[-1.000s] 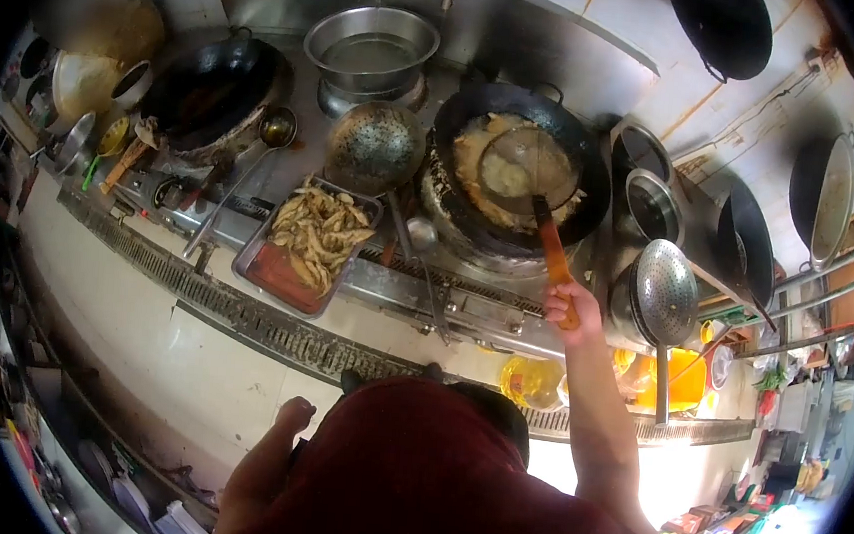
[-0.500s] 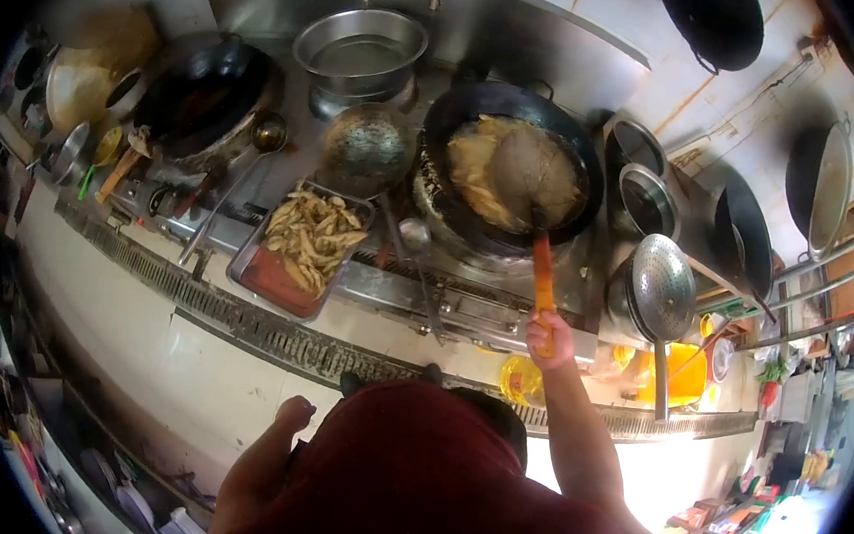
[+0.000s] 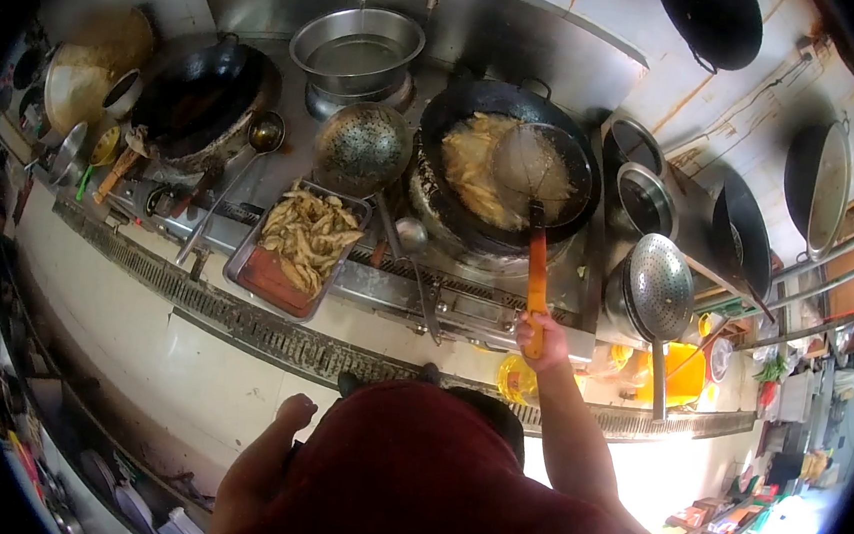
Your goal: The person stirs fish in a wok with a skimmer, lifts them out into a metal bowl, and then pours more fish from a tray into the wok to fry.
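My right hand (image 3: pixel 541 342) is wrapped round the orange handle of a wire skimmer (image 3: pixel 538 276). The skimmer's round mesh lies in the bubbling oil on the right side of a large black wok (image 3: pixel 439 117). Pale brown fried pieces (image 3: pixel 474 175) float left of the mesh. My left hand (image 3: pixel 295 412) hangs low beside my body, away from the stove; its fingers are too small and curled from view to judge. A metal tray (image 3: pixel 237 264) with more small fish-like pieces (image 3: pixel 310 228) stands on the stove's front edge.
Left of the wok are a perforated pan (image 3: pixel 363 149), a steel basin (image 3: pixel 359 53), a ladle (image 3: pixel 266 132) and another black wok (image 3: pixel 194 98). A colander with a long handle (image 3: pixel 662 278) and steel pots (image 3: pixel 645 199) stand on the right. A yellow bottle (image 3: pixel 516 379) is below.
My right hand and the skimmer handle have shifted slightly left and upward. The oil looks more bubbly, and the pieces around the mesh have moved a little.
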